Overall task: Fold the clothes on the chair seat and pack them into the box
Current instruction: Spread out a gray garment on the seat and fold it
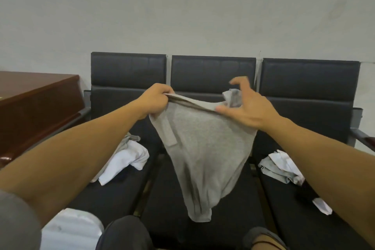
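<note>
Head view shows your grey garment [205, 148] hanging over the middle chair seat [182, 219], its lower end near the seat's front; your left hand [156, 100] grips its top edge with curled fingers; your right hand [243, 105] is spread wide, thumb touching the same edge, fingers loose above it.

Middle seat [203, 229] bare below hanging garment [203, 148] (clothes piles [125, 160] crowd side seats).
</note>
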A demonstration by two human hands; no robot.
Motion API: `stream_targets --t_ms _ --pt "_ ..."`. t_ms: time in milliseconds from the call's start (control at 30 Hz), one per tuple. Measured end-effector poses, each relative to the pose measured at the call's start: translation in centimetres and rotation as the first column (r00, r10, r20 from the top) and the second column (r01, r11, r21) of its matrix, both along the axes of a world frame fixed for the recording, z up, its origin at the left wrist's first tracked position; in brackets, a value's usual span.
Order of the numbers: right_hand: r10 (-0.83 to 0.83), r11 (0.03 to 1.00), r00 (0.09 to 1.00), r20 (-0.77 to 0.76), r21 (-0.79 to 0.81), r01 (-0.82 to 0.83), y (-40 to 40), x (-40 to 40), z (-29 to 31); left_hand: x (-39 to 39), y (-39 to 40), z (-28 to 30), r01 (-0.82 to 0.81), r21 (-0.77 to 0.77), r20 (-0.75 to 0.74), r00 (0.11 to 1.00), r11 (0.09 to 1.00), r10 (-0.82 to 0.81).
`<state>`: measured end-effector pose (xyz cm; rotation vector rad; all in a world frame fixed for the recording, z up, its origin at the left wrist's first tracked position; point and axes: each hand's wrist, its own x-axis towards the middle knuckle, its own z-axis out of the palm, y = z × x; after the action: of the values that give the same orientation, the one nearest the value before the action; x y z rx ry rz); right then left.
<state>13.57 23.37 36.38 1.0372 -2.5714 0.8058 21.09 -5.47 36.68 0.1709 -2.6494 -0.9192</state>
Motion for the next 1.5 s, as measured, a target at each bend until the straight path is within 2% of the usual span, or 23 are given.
stream_targets --t_ms 67,100,133,200,267,333,400,467,533,567,600,667,733,800,867,933,1000,1067,1200,1333,1367,1433,1500 --pt "0.096 0.934 0.991 -0.097 0.352 -0.056 -0.2 0.2 0.2 -0.2 0.4 0.3 0.130 -0.178 0.016 0.991 0.975 -0.130" --pt "0.102 0.863 0.980 -0.171 0.506 -0.001 -0.3 0.0 0.1 0.0 0.7 0.5 0.199 -0.255 0.060 0.980 0.946 -0.190" --pt "0.090 0.813 0.967 -0.238 0.578 0.067 -0.3 -0.3 0.0 0.2 1.0 0.6 0.267 -0.312 0.116 0.963 0.912 -0.243" --pt "0.027 0.822 0.963 -0.269 0.554 0.132 0.1 -1.2 -0.3 0.6 1.1 0.8 0.337 -0.395 0.256 0.934 0.855 -0.250" --pt "-0.017 0.857 0.980 -0.200 0.502 0.117 0.9 -2.3 -0.9 0.4 0.7 0.1 0.385 -0.527 0.400 0.899 0.758 -0.178" --pt "-0.021 0.917 1.000 -0.017 0.397 0.026 1.5 -3.2 -1.8 -0.2 -0.4 -1.4 0.415 -0.607 0.500 0.862 0.678 -0.080" --pt "-0.007 0.933 0.959 0.284 0.348 -0.096 1.8 -4.0 -2.8 -0.6 -1.6 -3.1 0.405 -0.558 0.538 0.841 0.724 -0.056" --pt "-0.125 0.865 0.794 0.594 0.457 -0.206 2.0 -4.8 -4.1 -1.6 -3.3 -5.1 0.398 -0.368 0.598 0.793 0.840 -0.114" --pt "-0.293 0.787 0.632 0.717 0.556 -0.266 2.2 -6.2 -6.0 -3.0 -4.3 -7.0 0.401 -0.163 0.700 0.690 0.901 -0.181" --pt "-0.332 0.772 0.604 0.725 0.577 -0.268 2.0 -6.7 -7.0 -3.5 -4.6 -7.7 0.389 -0.113 0.715 0.670 0.914 -0.197" --pt "-0.349 0.769 0.613 0.709 0.590 -0.245 1.7 -7.7 -8.2 -4.8 -4.8 -8.7 0.375 -0.110 0.696 0.690 0.920 -0.198" --pt "-0.317 0.771 0.745 0.587 0.617 -0.158 0.9 -10.4 -10.3 -7.5 -5.3 -10.0 0.301 -0.202 0.588 0.799 0.932 -0.131" --pt "-0.306 0.808 0.858 0.412 0.589 0.005 0.1 -13.3 -11.4 -10.7 -5.7 -9.7 0.180 -0.335 0.449 0.894 0.925 -0.012" --pt "-0.356 0.845 0.905 0.232 0.493 0.206 -0.7 -15.6 -10.2 -13.0 -6.0 -7.5 0.036 -0.417 0.284 0.955 0.908 0.092" --pt "-0.409 0.858 0.911 0.047 0.360 0.366 -1.2 -17.3 -7.3 -14.7 -6.5 -4.1 -0.109 -0.451 0.108 0.979 0.886 0.176" --pt "-0.438 0.865 0.894 -0.093 0.226 0.447 -1.3 -17.9 -3.7 -15.1 -6.7 0.0 -0.222 -0.470 -0.053 0.973 0.854 0.224" --pt "-0.453 0.868 0.874 -0.175 0.137 0.478 -1.0 -17.3 -0.7 -14.2 -6.7 3.4 -0.261 -0.504 -0.171 0.965 0.824 0.201" --pt "-0.443 0.869 0.864 -0.239 0.120 0.479 -0.3 -15.7 0.8 -12.0 -6.5 5.0 -0.230 -0.543 -0.193 0.970 0.808 0.147" --pt "-0.376 0.876 0.886 -0.272 0.209 0.436 2.8 -11.5 -0.3 -6.2 -5.4 3.6 -0.037 -0.609 0.000 0.999 0.793 0.046" --pt "-0.253 0.800 0.951 -0.178 0.514 0.309 6.2 -6.5 -6.8 -0.1 -3.3 -2.9 0.279 -0.498 0.330 0.937 0.821 -0.118" --pt "-0.223 0.748 0.972 -0.076 0.626 0.220 6.8 -5.1 -9.2 1.3 -2.5 -5.3 0.380 -0.426 0.458 0.873 0.821 -0.166" --pt "-0.184 0.646 0.945 0.269 0.758 -0.090 7.9 -2.7 -14.3 3.2 -0.7 -10.2 0.545 -0.218 0.730 0.642 0.810 -0.235" --pt "-0.247 0.593 0.767 0.592 0.718 -0.364 8.7 -1.1 -18.9 4.3 0.9 -15.2 0.596 -0.067 0.862 0.438 0.801 -0.254"
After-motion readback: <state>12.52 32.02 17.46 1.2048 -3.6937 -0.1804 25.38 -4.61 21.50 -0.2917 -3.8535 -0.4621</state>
